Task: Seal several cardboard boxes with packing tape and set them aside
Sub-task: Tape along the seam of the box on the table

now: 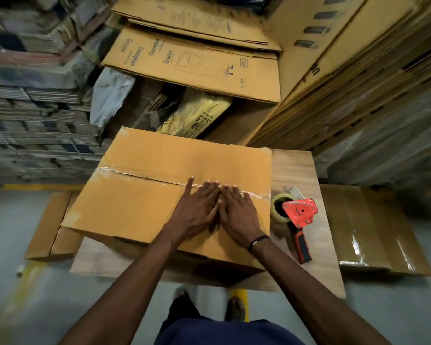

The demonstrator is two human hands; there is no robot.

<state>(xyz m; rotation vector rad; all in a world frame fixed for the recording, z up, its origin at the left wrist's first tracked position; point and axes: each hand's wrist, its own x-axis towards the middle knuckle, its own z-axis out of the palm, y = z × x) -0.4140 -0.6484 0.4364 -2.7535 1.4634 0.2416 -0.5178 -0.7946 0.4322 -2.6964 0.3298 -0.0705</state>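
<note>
Box (144, 195) sits on the table (299, 170), flaps closed, clear tape (144, 179) run along the centre seam. Both hands flat on the lid, fingers straight and spread, holding nothing: left hand (197, 212) and right hand (239, 212) side by side, touching, fingertips on the tape near the right end of the seam. Looks like the press-down step. Tape gun (296, 217) lies on the table just right of the box, untouched.

Risks from here:
- Seam shows a gap toward the left half, flaps not quite flush. Tape there looks wrinkled, so it may lift if it isn't rubbed down too.
- Box overhangs the table's left and near edges. Hard pressing or a sideways shove could tip or slide it off.
- Tape gun is near the box's right edge. Swinging the box aside that way could knock it to the floor.
- Can't tell if the tape wraps down the end faces. If not, the seal may peel.

Surface: small light wood-grain table, barely bigger than the box. Taped boxes on the floor (15, 245) either side: one left (50, 227), one right (374, 232). Grey concrete, yellow line markings. Stacks of flattened cartons (192, 61) behind, more packed bundles on the left and right. Dim warehouse light, edges of the view blurred.
</note>
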